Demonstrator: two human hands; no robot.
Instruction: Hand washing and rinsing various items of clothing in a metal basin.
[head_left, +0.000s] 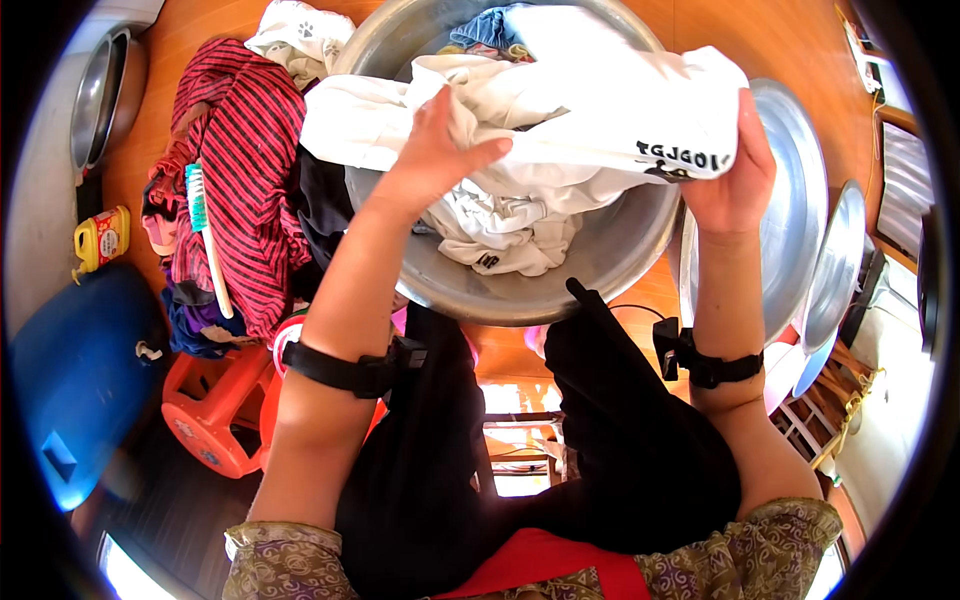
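A white garment (600, 105) with black printing along one edge is stretched over a wide metal basin (517, 313). My left hand (427, 161) holds it on the left, thumb lying across the folds and most fingers hidden by cloth. At the right end, my right hand (735, 184) grips the printed edge, its fingers partly behind the fabric. Below the raised garment, a crumpled white cloth (510, 232) rests in the basin. Blue denim (486, 28) shows at the basin's far side.
Left of the basin lies a heap of clothes with a red-and-black striped garment (251, 180) and a scrub brush (206, 232) on top. A red plastic stool (217, 416) and a blue container (82, 375) stand nearer. Large metal basins (787, 202) lean at right.
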